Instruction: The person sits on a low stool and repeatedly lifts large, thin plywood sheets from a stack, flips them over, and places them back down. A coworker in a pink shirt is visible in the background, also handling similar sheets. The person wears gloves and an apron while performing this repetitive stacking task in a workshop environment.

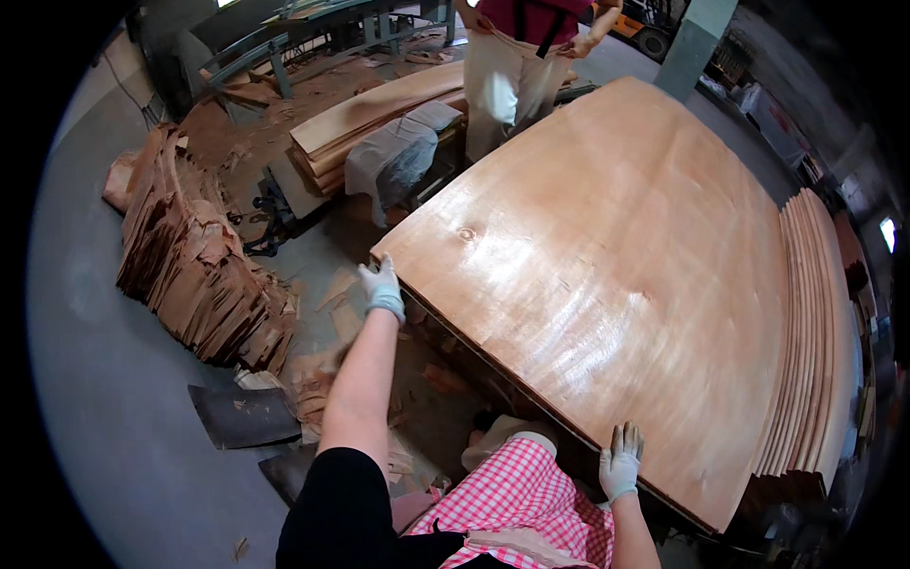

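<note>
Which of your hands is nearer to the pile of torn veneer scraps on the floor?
Left. The left hand grips the near corner of the big veneer sheet, just right of the scrap pile. The right hand rests on the sheet's near edge, far right of it.

I am seeing no packages, labels, signs or readable screens anywhere in my view. Only a small bright rectangle (888,233) is glowing at the far right edge, too small and blurred for me to tell what it is.
</note>
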Tool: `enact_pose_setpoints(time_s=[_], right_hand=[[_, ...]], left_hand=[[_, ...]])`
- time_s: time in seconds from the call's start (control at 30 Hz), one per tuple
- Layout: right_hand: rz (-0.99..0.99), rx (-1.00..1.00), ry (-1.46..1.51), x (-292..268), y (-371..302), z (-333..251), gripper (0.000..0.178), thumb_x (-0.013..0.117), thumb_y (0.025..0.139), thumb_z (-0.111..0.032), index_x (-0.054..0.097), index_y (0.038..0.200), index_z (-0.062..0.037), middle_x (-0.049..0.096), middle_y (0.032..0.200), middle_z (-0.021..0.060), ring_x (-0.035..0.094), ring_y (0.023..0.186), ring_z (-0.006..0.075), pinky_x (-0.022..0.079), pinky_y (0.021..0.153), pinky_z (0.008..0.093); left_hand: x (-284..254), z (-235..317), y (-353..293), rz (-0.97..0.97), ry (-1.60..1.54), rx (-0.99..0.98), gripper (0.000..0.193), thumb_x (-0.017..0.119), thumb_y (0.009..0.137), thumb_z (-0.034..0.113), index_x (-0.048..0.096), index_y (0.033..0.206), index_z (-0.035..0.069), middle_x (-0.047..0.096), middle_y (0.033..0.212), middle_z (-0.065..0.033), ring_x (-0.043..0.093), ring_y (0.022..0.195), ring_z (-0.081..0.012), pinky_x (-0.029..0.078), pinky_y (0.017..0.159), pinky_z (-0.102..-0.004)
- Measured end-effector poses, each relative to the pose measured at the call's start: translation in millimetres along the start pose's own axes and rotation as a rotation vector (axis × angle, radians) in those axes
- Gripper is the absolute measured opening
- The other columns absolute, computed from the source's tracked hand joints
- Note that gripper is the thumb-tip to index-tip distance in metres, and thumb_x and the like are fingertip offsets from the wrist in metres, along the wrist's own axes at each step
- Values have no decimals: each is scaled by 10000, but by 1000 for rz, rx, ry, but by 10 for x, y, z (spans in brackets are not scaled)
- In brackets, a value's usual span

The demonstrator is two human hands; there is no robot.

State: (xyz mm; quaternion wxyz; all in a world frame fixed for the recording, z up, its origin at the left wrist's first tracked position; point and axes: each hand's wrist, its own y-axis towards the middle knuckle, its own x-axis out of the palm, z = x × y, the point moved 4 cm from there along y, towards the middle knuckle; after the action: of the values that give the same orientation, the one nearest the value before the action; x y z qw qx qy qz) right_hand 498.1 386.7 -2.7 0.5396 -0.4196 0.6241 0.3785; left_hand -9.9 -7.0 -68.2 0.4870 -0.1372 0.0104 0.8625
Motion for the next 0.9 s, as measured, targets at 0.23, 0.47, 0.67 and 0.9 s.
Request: enact_pose_setpoints(time_s=[0.23, 0.47, 0.67, 0.9], right_hand=[[-15, -38, 5, 103, 70, -123, 634, 501, 907, -331, 351, 1422, 6, 276, 1504, 263, 228, 1399, 440, 111, 1160, 549], [-64, 29, -32, 2, -30, -15, 644, 512, 900, -315, 335, 1427, 11, 265, 1506, 270, 224, 1398, 449, 112, 1157, 556], [-44, 3, -9, 14, -45, 21, 650, 520, 894, -303, 332, 1431, 11, 254, 1510, 276, 213, 1403, 451, 97, 1160, 554], [11, 7, 101, -93, -6, 8, 626, 509, 915, -318, 348, 1421, 14, 307, 1482, 273, 262, 1391, 424, 111, 1155, 548]], left_hand=[[-232, -21, 1082, -386, 499, 74, 740, 632, 833, 610, 570, 1256, 6, 642, 1181, -189, 605, 1111, -279, 455, 952, -354], [29, 513, 535, -483, 629, 226, 511, 728, 793, 442, 634, 1055, 14, 689, 1018, -158, 654, 962, -288, 491, 857, -372], [16, 926, 464, -505, 707, 340, 433, 755, 714, 300, 635, 1016, 14, 674, 965, -233, 656, 920, -354, 499, 820, -404], [71, 1033, 427, -626, 501, 273, 437, 782, 718, 237, 639, 1056, 0, 691, 945, -139, 669, 859, -284, 522, 751, -379]])
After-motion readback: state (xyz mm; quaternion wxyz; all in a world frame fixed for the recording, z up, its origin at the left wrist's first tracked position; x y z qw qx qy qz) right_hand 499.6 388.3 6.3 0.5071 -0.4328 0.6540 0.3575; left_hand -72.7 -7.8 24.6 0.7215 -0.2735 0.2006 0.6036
